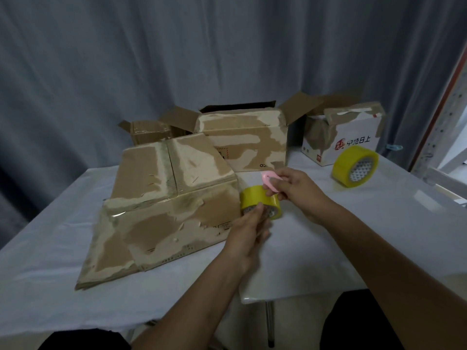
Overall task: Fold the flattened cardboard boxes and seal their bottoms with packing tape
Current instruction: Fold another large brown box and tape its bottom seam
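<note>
Both of my forearms reach up from six o'clock and meet near the middle of the table (353, 223). My left hand (249, 229) comes in at a slant, fingers curled round the near face of a yellow tape roll (260, 202), which stands on edge just off the cloth or on it; I cannot tell which. My right hand (300, 189) hovers at about one o'clock from the roll, knuckles up, pinching a small pink cutter (269, 183) whose tip lies against the roll's top rim.

At nine o'clock from the roll, touching it or nearly so, sits the folded cardboard box (174, 188), bottom seam up, with its lower flaps splayed flat toward the table's near left edge. Behind it, at twelve o'clock, an open box (245, 145) blocks the far side, a smaller one (149, 132) at its left. A white printed box (346, 137) and a second yellow roll (355, 165) stand at two o'clock. Bare cloth runs from my hands to the near edge and rightward.
</note>
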